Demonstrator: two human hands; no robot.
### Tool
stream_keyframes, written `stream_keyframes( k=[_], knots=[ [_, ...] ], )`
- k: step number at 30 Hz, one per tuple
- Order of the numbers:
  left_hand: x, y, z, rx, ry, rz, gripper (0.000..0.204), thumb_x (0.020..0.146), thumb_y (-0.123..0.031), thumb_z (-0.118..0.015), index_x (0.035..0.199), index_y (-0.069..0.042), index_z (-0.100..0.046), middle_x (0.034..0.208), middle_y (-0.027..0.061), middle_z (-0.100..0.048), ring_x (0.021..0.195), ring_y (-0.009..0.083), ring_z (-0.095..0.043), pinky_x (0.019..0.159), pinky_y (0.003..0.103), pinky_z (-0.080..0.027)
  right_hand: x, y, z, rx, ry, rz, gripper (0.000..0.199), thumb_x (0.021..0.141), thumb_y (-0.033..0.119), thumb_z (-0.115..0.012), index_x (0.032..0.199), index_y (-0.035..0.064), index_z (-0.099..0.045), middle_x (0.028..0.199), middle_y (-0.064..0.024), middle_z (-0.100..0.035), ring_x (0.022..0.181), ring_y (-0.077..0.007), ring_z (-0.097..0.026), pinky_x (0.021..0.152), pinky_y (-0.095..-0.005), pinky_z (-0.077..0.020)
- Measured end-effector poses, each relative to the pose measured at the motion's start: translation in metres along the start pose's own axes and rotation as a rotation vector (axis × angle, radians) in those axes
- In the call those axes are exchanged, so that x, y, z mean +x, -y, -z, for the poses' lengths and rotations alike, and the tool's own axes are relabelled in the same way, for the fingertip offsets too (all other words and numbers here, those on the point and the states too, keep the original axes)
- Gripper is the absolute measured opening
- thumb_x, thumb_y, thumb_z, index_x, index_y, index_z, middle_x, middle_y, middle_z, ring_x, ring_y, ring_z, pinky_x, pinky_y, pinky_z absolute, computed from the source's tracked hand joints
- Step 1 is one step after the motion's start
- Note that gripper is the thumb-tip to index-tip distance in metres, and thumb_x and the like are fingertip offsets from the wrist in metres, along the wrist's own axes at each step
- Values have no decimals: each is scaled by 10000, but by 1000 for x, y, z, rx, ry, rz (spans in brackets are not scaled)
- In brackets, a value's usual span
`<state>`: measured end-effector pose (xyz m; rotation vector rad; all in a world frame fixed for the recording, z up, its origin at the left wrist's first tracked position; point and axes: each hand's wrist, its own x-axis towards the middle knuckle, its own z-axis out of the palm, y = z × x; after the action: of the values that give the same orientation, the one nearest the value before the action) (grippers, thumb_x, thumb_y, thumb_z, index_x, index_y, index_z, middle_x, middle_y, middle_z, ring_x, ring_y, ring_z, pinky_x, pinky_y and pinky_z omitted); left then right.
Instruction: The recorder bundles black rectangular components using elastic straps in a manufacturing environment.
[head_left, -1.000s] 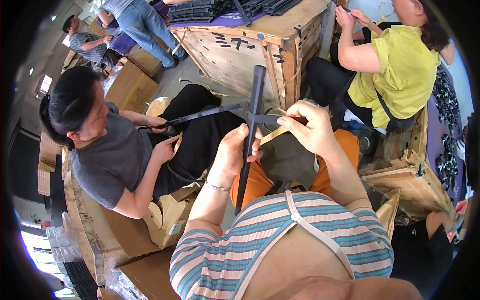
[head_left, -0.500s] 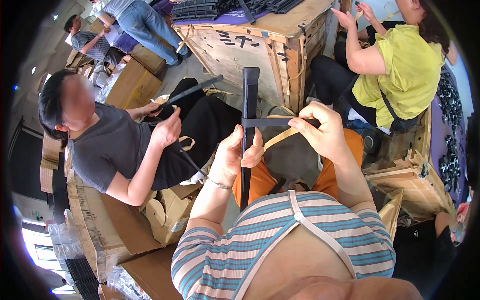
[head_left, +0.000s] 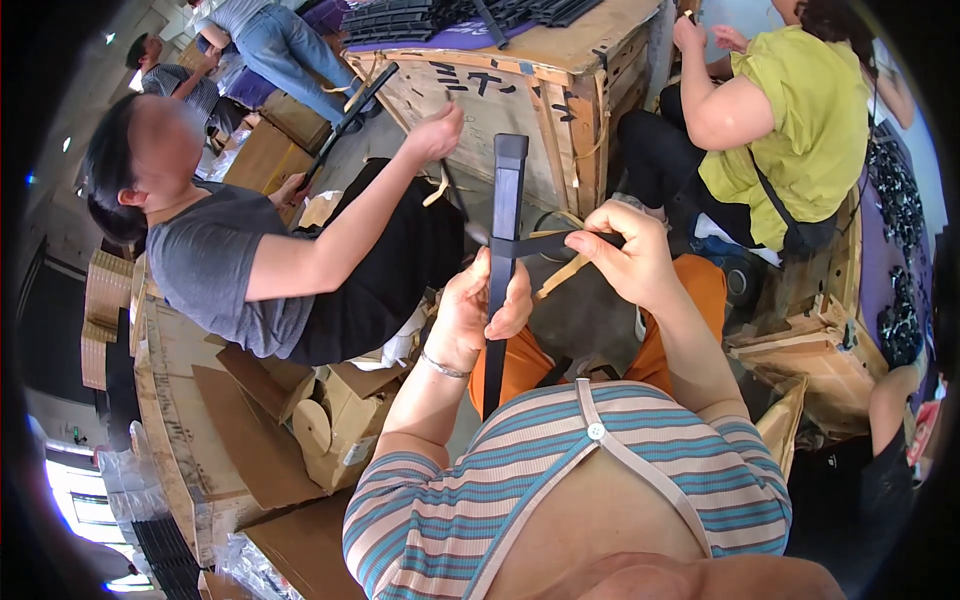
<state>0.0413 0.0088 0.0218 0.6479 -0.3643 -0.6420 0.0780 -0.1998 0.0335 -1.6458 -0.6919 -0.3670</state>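
Right hand [head_left: 632,258] moved nearer long, square-edged black bar [head_left: 508,192], pinching flat black strip [head_left: 545,243] crossing it. Left hand [head_left: 464,306] grips bar.

Middle of black bar [head_left: 508,190] is covered by left hand [head_left: 485,300]; its lower end is lost at striped shirt [head_left: 560,435]. Black strip [head_left: 540,243] is partly hidden by right hand [head_left: 630,255]. Dark strips [head_left: 395,22], at crate's [head_left: 480,110] far edge, are cut off by picture's top. Co-worker's raised hand [head_left: 437,133] is blurred. Small black pieces [head_left: 893,205], along purple-covered table's [head_left: 872,235] right edge, are too small to be told apart.
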Motion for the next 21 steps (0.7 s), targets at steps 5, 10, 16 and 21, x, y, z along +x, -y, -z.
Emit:
stream_keyframes(
  k=[5, 10, 16, 21],
  knots=[
    [1, 3, -4, -167, 14, 63, 556, 936, -472, -274, 683, -13, -459, 445, 79, -431, 323, 118, -347, 306, 223, -269, 1, -2, -7, 32, 82, -89, 179, 797, 110, -656, 740, -10, -536, 674, -19, -497, 588, -79, -432, 533, -221, -353],
    [2, -2, -13, 61, -131, 36, 579, 931, -496, -257, 686, -14, -466, 451, 90, -444, 320, 117, -348, 317, 217, -283, 9, 9, -9, 86, 173, 17, 102, 843, 71, -568, 851, -29, -547, 825, -64, -519, 660, -104, -502, 553, -211, -391],
    [-1, -2, -16, 320, -259, -2, 611, 914, -533, -272, 699, -4, -489, 460, 86, -456, 322, 109, -357, 325, 214, -287, 19, 27, -14, 40, 345, -163, 169, 795, 155, -581, 878, 9, -599, 775, -125, -591, 619, -248, -583, 567, -314, -448],
    [0, 0, -12, 269, -214, 7, 605, 910, -534, -292, 693, -2, -480, 450, 60, -429, 320, 97, -337, 318, 213, -267, 14, 22, -21, 5, 261, -128, 139, 769, 120, -570, 832, -1, -599, 663, -120, -580, 528, -205, -558, 507, -303, -427]
  ],
)
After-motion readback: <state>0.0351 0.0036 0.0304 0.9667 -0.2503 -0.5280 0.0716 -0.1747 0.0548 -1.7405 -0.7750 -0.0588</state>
